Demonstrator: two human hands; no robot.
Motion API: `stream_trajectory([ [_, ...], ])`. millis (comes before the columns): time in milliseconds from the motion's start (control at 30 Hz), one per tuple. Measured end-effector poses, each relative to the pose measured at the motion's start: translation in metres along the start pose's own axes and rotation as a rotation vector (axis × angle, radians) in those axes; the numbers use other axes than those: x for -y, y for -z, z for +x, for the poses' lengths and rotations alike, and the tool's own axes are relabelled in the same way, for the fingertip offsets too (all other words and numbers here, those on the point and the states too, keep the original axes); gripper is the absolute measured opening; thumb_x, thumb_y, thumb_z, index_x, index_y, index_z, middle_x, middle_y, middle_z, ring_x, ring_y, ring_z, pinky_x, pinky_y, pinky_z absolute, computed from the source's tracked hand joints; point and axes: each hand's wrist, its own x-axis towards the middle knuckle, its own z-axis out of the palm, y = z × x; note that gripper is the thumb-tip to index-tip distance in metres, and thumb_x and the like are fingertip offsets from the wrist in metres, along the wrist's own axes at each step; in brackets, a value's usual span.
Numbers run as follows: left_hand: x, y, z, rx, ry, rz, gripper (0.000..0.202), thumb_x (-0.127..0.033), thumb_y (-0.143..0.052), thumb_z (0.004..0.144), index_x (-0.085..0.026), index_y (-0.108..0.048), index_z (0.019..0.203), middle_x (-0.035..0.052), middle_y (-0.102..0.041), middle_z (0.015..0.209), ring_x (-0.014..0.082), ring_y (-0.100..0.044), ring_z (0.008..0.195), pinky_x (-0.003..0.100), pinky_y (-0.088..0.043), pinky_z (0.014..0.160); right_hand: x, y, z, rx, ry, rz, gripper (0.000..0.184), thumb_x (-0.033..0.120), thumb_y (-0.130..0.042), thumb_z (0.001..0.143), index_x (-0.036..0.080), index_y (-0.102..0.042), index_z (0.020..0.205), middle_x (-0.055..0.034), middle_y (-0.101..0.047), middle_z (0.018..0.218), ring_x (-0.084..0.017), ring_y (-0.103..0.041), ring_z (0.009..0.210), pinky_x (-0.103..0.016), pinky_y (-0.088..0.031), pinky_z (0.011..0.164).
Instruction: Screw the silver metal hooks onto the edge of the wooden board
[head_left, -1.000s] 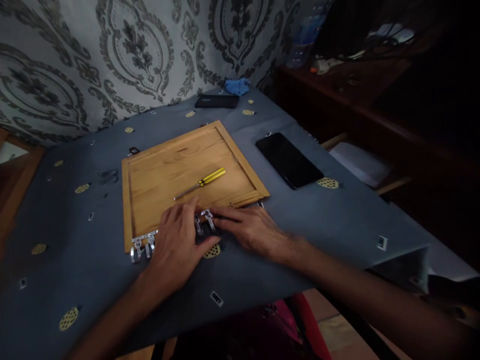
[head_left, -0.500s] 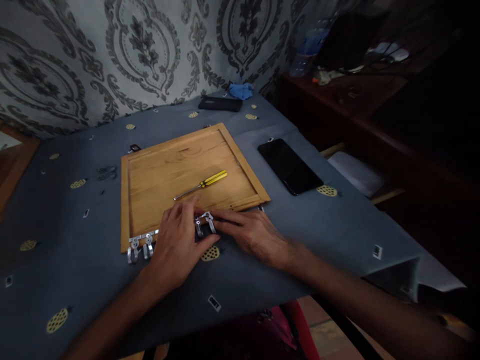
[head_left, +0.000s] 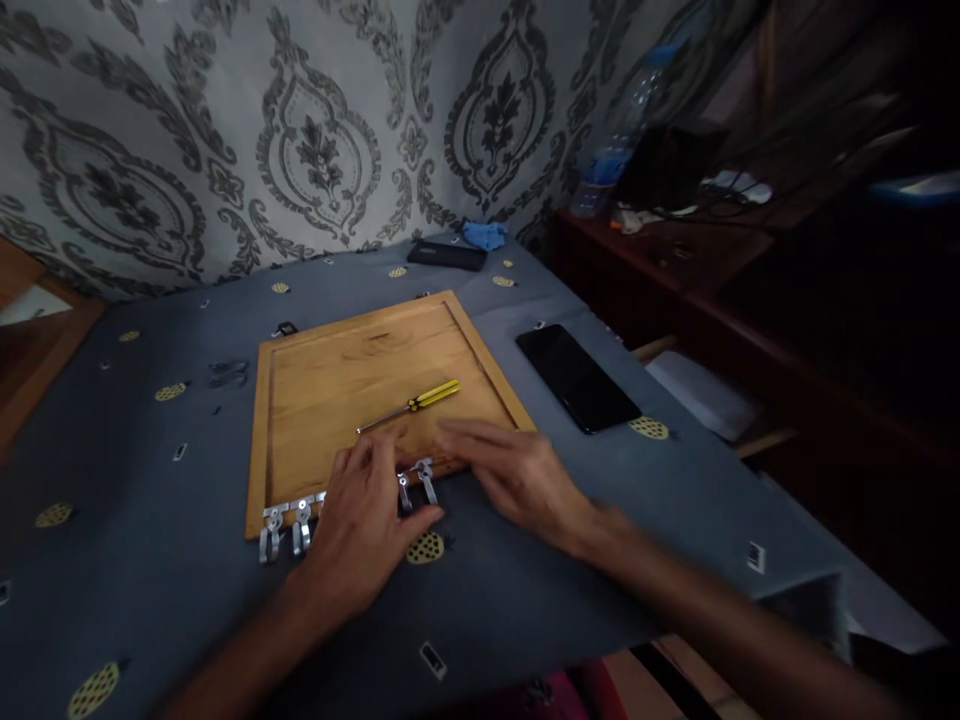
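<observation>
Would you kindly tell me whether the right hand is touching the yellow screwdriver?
Apart: the head view shows the wooden panel between the right hand and the yellow screwdriver.

Bare tablecloth (head_left: 504, 345) gave passage between the wooden board (head_left: 322, 390) and phone (head_left: 577, 378); 1 screwdriver (head_left: 435, 395) obstructed the board's middle, the left hand (head_left: 364, 525) its near edge.

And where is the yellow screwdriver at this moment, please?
In the head view, the yellow screwdriver lies near the middle of the wooden panel, just beyond the left hand, its handle toward the right.
</observation>
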Motion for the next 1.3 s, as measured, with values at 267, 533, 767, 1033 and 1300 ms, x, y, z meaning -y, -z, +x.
stream_trajectory([
  [267, -0.001, 0.003, 0.001, 0.011, -0.029, 0.033, 0.060, -0.021, -0.082, 0.075, -0.022, -0.042, 0.118, 0.0072, -0.065, 0.115, 0.0325, -0.058, 0.118, 0.051, -0.046, 0.097, -0.036, -0.002, 0.059, 0.186, -0.128, -0.202, 0.043, 0.009, -0.055, 0.088, 0.015, -0.060, 0.131, -0.0131, -0.069, 0.125, -0.029, -0.062, 0.116, -0.049, -0.051, 0.102],
  [533, 0.000, 0.004, 0.001, 0.012, -0.036, 0.031, 0.065, -0.022, -0.083, 0.074, -0.023, -0.039, 0.123, 0.0054, -0.069, 0.111, 0.0321, -0.061, 0.114, 0.050, -0.046, 0.095, -0.049, -0.005, 0.057, 0.262, -0.077, -0.160, 0.026, 0.009, -0.055, 0.089, 0.015, -0.071, 0.110, -0.0143, -0.071, 0.105, -0.030, -0.061, 0.105, -0.044, -0.051, 0.094],
  [767, 0.002, 0.001, 0.000, 0.007, -0.038, 0.052, 0.071, -0.024, -0.086, 0.071, -0.022, -0.039, 0.124, 0.0063, -0.068, 0.111, 0.0332, -0.061, 0.110, 0.051, -0.046, 0.093, -0.051, 0.005, 0.046, 0.128, -0.100, 0.031, 0.016, 0.021, -0.062, 0.090, 0.017, -0.071, 0.103, -0.0072, -0.068, 0.093, -0.020, -0.064, 0.086, -0.032, -0.052, 0.077],
  [1033, 0.002, 0.001, -0.002, 0.025, -0.016, 0.056, 0.069, -0.026, -0.086, 0.072, -0.022, -0.040, 0.124, 0.0078, -0.067, 0.114, 0.0337, -0.060, 0.112, 0.052, -0.046, 0.095, -0.033, 0.016, 0.047, -0.511, -0.294, 0.646, 0.026, 0.046, -0.066, 0.089, 0.023, -0.060, 0.079, 0.0043, -0.055, 0.067, -0.008, -0.049, 0.050, -0.023, -0.042, 0.046],
  [1300, 0.000, 0.000, -0.002, -0.005, -0.030, 0.051, 0.075, -0.028, -0.088, 0.069, -0.022, -0.039, 0.126, 0.0059, -0.069, 0.106, 0.0333, -0.063, 0.107, 0.051, -0.048, 0.090, 0.000, 0.011, 0.034, -0.431, -0.253, 0.753, 0.020, 0.045, -0.055, 0.097, 0.026, -0.056, 0.091, 0.0003, -0.066, 0.082, -0.011, -0.061, 0.054, -0.025, -0.050, 0.044],
])
